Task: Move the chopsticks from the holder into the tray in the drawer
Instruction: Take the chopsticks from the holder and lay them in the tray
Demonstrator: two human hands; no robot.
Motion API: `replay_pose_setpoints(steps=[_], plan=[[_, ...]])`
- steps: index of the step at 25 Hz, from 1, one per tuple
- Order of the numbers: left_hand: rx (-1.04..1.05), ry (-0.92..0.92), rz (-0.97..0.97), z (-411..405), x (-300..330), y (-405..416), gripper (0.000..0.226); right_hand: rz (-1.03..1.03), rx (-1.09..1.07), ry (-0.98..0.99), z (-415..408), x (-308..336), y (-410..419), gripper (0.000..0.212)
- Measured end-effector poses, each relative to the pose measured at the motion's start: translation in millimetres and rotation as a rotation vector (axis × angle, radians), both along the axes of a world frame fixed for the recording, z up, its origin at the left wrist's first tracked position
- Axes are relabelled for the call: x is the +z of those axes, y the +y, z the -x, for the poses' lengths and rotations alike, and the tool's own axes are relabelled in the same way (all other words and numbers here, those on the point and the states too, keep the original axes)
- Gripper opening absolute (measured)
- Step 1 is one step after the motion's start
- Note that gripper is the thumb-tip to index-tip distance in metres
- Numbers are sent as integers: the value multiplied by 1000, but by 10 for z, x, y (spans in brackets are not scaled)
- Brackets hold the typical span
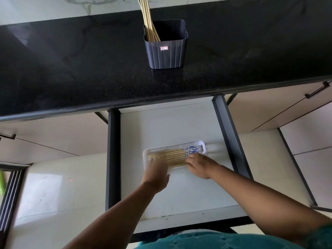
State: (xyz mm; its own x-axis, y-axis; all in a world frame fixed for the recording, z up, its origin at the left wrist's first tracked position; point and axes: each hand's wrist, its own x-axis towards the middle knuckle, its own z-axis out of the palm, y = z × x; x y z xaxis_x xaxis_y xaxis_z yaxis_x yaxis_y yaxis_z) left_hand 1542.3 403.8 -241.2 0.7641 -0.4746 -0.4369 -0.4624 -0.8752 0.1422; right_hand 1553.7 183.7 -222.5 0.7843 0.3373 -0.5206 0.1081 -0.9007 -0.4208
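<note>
- A row of chopsticks (168, 157) is laid flat in the white tray (146, 151), side by side, with their tips to the left and their patterned ends to the right.
- The tray is set on the white floor of the open drawer (161, 126), toward the right side.
- The left hand (157, 174) is placed over the near left part of the tray, with its fingers on the sticks; the fingers look fairly straight, and nothing is seen to be gripped.
- The right hand (198, 165) is placed at the near right part of the tray, with its fingertips on the sticks just by the patterned ends. The fingers are bent a little (whether a stick is pinched cannot be told).
- More sticks (148, 20) are left standing in the holder (166, 51), leaning up and to the left, in the holder's left corner.
- The holder is set upright on the black counter (71, 69), well away from both hands, behind the drawer.
- A small red and white sticker (164, 48) is stuck on the front of the holder; its writing is too small to be read.
- The sticks in the tray are made of pale wood, thin and long, and their thick ends are covered with a blue and white pattern.
- The sticks in the holder are the same pale wood, but their top ends are cut off by the picture's edge.
- The holder is dark grey, square, and marked with ridges down its sides.
</note>
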Motion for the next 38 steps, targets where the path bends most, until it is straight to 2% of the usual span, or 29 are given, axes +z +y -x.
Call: replay_pose_setpoints(steps=[5, 9, 13, 17, 21, 25, 27, 30, 33, 35, 38], plan=[[105, 70, 60, 18, -15, -6, 40, 188, 136, -4, 101, -61, 48, 63], [132, 48, 172, 28, -62, 56, 46, 281, 123, -93, 86, -74, 7, 69], [116, -127, 304, -109, 107, 41, 61, 77, -81, -299, 11, 73, 84, 53], [160, -271, 424, -554, 490, -127, 51, -138, -194, -523, -344, 455, 219, 19], [176, -439, 523, -1202, 1041, -311, 45, -293, -327, -684, -952, 1006, 305, 13], [285, -562, 657, -1953, 1742, -435, 35, -435, -397, -848, -1764, 1730, 345, 11], [357, -588, 713, -2330, 2068, -475, 33, -477, -445, -824, -2212, 2066, 379, 14], [565, -484, 790, -2886, 2354, -471, 33, -502, -584, -635, -2888, 2365, 424, 19], [754, -389, 886, -3321, 2406, -398, 28, -241, -543, -461, -3543, 2474, 467, 18], [732, -404, 864, -3456, 2375, -370, 27, -82, -507, -363, -3842, 2475, 514, 16], [651, -441, 823, -3576, 2228, -382, 33, -50, -462, -174, -4112, 2320, 607, 31]])
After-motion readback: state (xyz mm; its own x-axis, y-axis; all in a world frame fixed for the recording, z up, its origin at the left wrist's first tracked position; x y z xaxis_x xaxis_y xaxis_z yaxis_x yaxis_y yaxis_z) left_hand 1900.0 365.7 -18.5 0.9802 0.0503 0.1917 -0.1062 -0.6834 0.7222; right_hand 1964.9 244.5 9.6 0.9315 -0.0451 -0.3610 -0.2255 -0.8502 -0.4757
